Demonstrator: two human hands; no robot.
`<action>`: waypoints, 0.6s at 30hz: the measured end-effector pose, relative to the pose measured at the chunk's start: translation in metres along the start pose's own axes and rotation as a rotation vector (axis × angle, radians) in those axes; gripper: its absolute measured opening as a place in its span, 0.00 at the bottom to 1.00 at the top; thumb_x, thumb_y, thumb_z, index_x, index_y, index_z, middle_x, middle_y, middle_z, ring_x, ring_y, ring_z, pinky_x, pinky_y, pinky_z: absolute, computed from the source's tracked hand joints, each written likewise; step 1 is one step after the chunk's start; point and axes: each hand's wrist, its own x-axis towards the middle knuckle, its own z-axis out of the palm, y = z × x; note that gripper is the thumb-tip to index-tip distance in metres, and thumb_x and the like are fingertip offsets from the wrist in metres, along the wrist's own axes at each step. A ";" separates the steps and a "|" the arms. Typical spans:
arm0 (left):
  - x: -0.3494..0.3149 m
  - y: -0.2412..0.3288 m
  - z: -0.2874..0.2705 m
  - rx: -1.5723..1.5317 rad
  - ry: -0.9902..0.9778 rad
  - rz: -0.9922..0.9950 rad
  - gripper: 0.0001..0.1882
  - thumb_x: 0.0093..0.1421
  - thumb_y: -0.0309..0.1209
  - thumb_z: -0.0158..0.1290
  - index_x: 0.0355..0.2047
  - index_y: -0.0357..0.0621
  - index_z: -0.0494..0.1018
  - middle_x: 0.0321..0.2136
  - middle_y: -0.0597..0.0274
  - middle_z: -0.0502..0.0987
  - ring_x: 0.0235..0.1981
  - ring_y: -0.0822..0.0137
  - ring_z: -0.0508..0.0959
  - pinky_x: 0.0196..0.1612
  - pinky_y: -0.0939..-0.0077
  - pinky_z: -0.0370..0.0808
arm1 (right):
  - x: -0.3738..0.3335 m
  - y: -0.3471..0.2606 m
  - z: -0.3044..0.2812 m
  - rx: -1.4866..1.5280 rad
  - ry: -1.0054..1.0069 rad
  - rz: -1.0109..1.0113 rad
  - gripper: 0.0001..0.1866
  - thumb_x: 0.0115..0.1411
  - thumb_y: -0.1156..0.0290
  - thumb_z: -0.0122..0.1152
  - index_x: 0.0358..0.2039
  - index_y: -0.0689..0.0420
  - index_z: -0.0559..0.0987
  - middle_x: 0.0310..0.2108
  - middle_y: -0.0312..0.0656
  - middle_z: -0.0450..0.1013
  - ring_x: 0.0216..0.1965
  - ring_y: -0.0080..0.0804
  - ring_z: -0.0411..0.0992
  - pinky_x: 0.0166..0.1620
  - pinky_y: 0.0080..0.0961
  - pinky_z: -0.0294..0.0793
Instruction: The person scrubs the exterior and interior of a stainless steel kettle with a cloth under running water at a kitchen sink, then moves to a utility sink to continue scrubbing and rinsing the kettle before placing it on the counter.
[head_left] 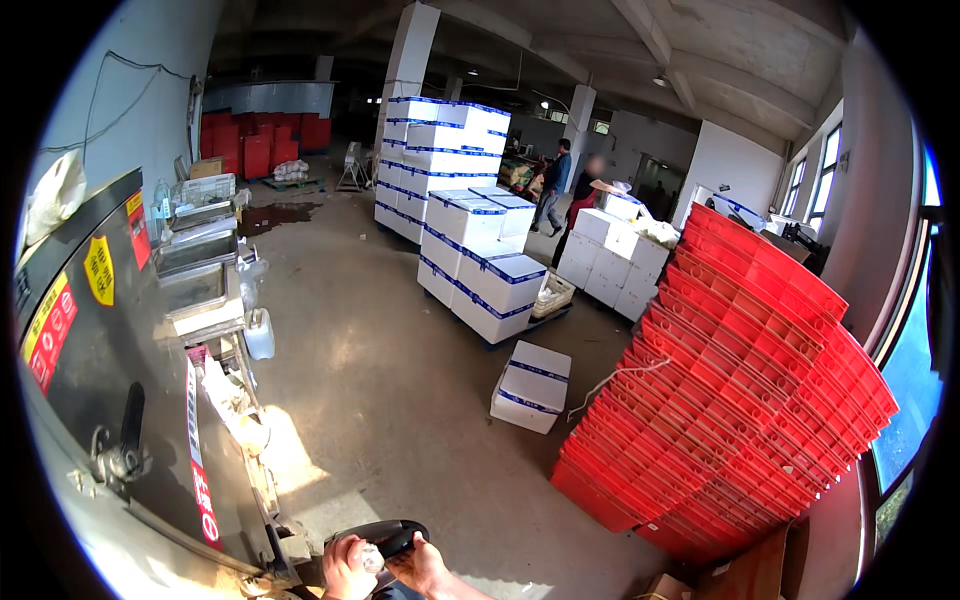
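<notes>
At the bottom of the head view, a black curved steering wheel (398,532) shows between my two hands. My left hand (347,570) is closed at its left side, fingers curled, with a small whitish knob-like piece (373,558) beside the fingers. My right hand (424,570) grips the wheel's right side, thumb up along the rim. The wheel's lower part is hidden by the hands and the picture's edge.
Nested red plastic crates (700,380) stand in leaning stacks at right. A white box (532,386) lies on the floor ahead; taped white boxes (440,160) are stacked behind it. At left is a dark metal door (150,330). Two people (556,185) are farther back.
</notes>
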 end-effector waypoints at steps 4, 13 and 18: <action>0.042 -0.089 0.065 -0.050 -0.040 -0.387 0.16 0.49 0.35 0.57 0.35 0.40 0.73 0.32 0.50 0.73 0.33 0.53 0.75 0.36 0.60 0.75 | 0.067 -0.060 0.087 -0.065 -0.005 0.053 0.32 0.67 0.50 0.30 0.52 0.69 0.63 0.52 0.56 0.64 0.55 0.48 0.62 0.61 0.47 0.58; 0.305 -0.243 0.164 -0.239 0.146 -0.219 0.21 0.37 0.26 0.61 0.32 0.44 0.65 0.22 0.56 0.71 0.23 0.54 0.72 0.29 0.61 0.68 | 0.192 -0.219 0.297 -0.330 -0.321 -0.059 0.25 0.66 0.50 0.38 0.42 0.62 0.70 0.44 0.47 0.70 0.49 0.40 0.69 0.52 0.36 0.70; 0.418 -0.351 0.238 -1.109 0.077 -0.702 0.08 0.55 0.20 0.48 0.31 0.42 0.61 0.20 0.70 0.60 0.18 0.78 0.62 0.21 0.83 0.65 | 0.289 -0.312 0.380 -1.037 -0.613 -0.727 0.13 0.63 0.65 0.53 0.42 0.62 0.71 0.42 0.43 0.72 0.45 0.33 0.73 0.47 0.25 0.73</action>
